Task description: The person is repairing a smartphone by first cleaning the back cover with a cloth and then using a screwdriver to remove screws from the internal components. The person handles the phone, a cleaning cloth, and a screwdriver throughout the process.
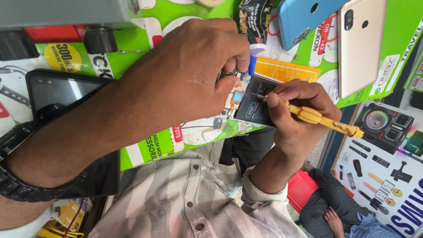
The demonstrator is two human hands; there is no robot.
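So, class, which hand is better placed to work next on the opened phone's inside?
Probably the right. The right hand holds the yellow-handled tool with its tip on the opened phone; the left hand is busy pinching the phone's upper edge.

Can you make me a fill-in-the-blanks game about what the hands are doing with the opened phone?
1. The right hand holds a screwdriver with a ____ handle.
2. The left hand wears a black ____ on its wrist.
3. The opened phone lies on a ____ counter mat.
4. Beside the gold phone lies a ____ phone.

Missing words: yellow; watch; green; blue
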